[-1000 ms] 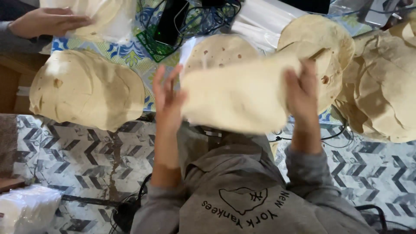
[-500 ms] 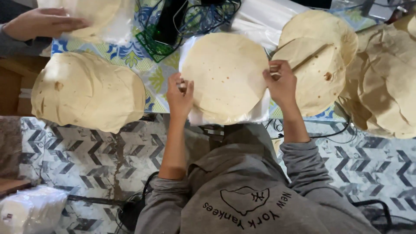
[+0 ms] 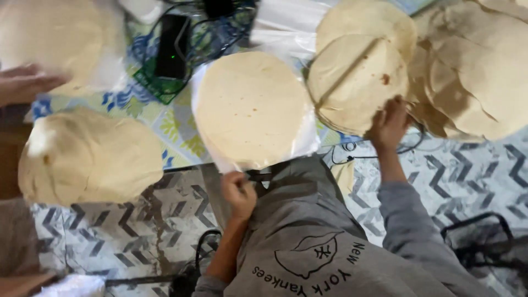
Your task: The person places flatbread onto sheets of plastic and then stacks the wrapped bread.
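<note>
Flatbread stacks (image 3: 253, 107): five. Hands (image 3: 389, 125): three. Black device (image 3: 172, 47): one.

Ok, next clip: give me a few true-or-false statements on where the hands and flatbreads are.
1. The right hand touches the near edge of a flatbread stack. True.
2. The left hand lies flat on top of the middle flatbread. False: it is closed at the near edge of the clear plastic sheet under that flatbread.
3. The middle flatbread is folded in half. False: it lies flat and round.
4. Another person's hand shows at the left edge. True.
</note>
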